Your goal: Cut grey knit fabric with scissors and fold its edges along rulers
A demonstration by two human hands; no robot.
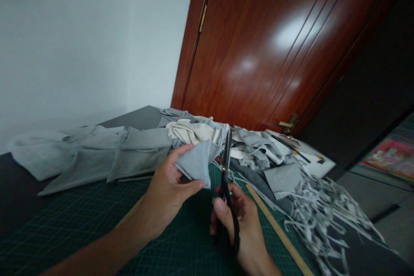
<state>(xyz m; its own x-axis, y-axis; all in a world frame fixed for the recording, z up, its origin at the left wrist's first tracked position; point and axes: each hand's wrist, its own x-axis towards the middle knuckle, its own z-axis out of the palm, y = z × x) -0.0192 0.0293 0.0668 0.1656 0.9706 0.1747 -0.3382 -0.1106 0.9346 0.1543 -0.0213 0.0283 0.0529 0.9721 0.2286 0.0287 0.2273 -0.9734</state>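
Observation:
My left hand (174,187) pinches a folded piece of light grey cloth (196,161) between thumb and fingers, held up above the green cutting mat (181,239). Just to its right, my right hand (237,215) is wrapped round the black handles of a pair of scissors (226,161). The blades point up and away, close together, beside the cloth's right edge but apart from it. Some of my right fingers are hidden behind the handles.
Grey cloth pieces (142,155) lie across the left. A cream cloth (194,131) and more scraps sit behind my hands. A wooden ruler (280,233) slants at the right, beside a tangle of thin strips (326,220). Beyond stand a white wall and a brown door (246,51).

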